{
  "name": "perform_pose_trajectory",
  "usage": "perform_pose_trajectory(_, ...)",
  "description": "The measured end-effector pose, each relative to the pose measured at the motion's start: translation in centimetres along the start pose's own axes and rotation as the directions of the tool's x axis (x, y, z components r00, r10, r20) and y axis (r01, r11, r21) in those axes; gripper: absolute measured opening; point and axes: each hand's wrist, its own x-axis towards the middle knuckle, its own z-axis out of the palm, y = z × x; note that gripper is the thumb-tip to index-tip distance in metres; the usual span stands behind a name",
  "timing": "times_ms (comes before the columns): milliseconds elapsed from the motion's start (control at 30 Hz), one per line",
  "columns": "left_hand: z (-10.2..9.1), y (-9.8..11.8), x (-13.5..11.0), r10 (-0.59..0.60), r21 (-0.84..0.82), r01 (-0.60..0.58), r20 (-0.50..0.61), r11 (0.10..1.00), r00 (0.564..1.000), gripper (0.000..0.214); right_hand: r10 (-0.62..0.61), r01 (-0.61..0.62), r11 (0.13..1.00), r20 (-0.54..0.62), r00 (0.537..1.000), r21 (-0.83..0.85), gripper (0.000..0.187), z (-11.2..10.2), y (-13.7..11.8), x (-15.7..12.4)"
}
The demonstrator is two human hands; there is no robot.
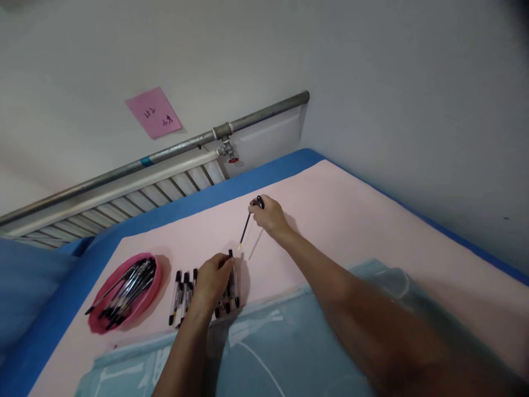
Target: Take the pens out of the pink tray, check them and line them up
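My right hand is raised above the pink sheet, its fingers pinching a pen refill. The thin dark refill slants down to the left and has a yellowish lower end; a black piece shows at its top by my fingers. Lower and to the left, my left hand is closed on a pen, whose black end sticks up past the thumb. Several clear pens with black ends lie side by side around and under this hand, which partly hides them.
To the left, a pink oval basket holds many pens and thin dark refills. The pink sheet lies over a blue surface. Light blue patterned cloth covers the near side. Behind stand a radiator, a pipe and a wall.
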Motion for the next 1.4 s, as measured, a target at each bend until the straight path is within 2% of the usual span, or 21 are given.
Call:
perform_pose_trajectory(67, 0.0, 0.2, 0.1, 0.013, 0.153, -0.01, -0.015, 0.988, 1.0, 0.027, 0.006, -0.004, 0.995, 0.022, 1.0, -0.105, 0.007, -0.5, -0.1, 0.2)
perform_pose_trajectory(167, 0.3, 0.4, 0.2, 0.007, 0.295, 0.001, -0.028, 0.955, 1.0, 0.026, 0.061, -0.012, 0.966, 0.183, 0.981, -0.256, 0.01, -0.4, -0.1, -0.2)
perform_pose_trajectory(267, 0.5, 0.4, 0.3, -0.01, 0.33, 0.019, -0.029, 0.944, 1.0, 0.024, 0.11, 0.05, 0.908, 0.35, 0.93, -0.417, 0.013, 1.2, 0.3, -1.4)
perform_pose_trajectory(367, 0.4, 0.1, 0.2, -0.02, 0.335, 0.035, -0.05, 0.942, 0.999, 0.027, 0.122, 0.143, 0.831, 0.427, 0.896, -0.538, 0.017, 3.3, 0.8, -2.8)
perform_pose_trajectory(433, -0.1, -0.3, 0.0, -0.016, 0.358, 0.043, -0.079, 0.933, 0.997, 0.028, 0.14, 0.156, 0.802, 0.434, 0.89, -0.577, 0.019, 4.0, 0.9, -3.4)
perform_pose_trajectory(533, -1.0, -0.9, -0.8, -0.008, 0.436, 0.054, -0.107, 0.898, 0.994, 0.026, 0.169, 0.159, 0.761, 0.428, 0.888, -0.63, 0.023, 4.1, 0.8, -3.8)
perform_pose_trajectory(667, -1.4, -1.0, -2.7, -0.012, 0.5, 0.038, -0.054, 0.865, 0.998, 0.022, 0.188, 0.186, 0.696, 0.427, 0.885, -0.693, 0.028, 3.5, 0.2, -4.2)
perform_pose_trajectory(833, -0.3, -0.1, -4.5, -0.007, 0.467, -0.04, 0.099, 0.883, 0.995, 0.02, 0.165, 0.239, 0.648, 0.44, 0.883, -0.723, 0.03, 3.7, -0.2, -4.9)
perform_pose_trajectory(1067, 0.1, -0.3, -4.5, -0.001, 0.388, -0.056, 0.147, 0.92, 0.989, 0.02, 0.082, 0.338, 0.628, 0.491, 0.867, -0.701, 0.028, 4.8, -0.3, -5.9)
perform_pose_trajectory(1200, -0.1, -0.7, -4.4, 0.012, 0.351, -0.064, 0.148, 0.934, 0.989, 0.021, 0.08, 0.349, 0.644, 0.513, 0.855, -0.681, 0.026, 4.8, -0.7, -5.9)
perform_pose_trajectory(1300, -0.6, -1.1, -4.4, 0.028, 0.311, -0.062, 0.113, 0.948, 0.993, 0.021, 0.16, 0.312, 0.66, 0.534, 0.83, -0.683, 0.024, 4.4, -1.1, -5.7)
perform_pose_trajectory(1400, -2.0, -1.9, -4.0, 0.007, 0.246, -0.023, 0.067, 0.969, 0.998, 0.022, 0.367, 0.205, 0.678, 0.567, 0.738, -0.706, 0.021, 3.6, -1.6, -5.8)
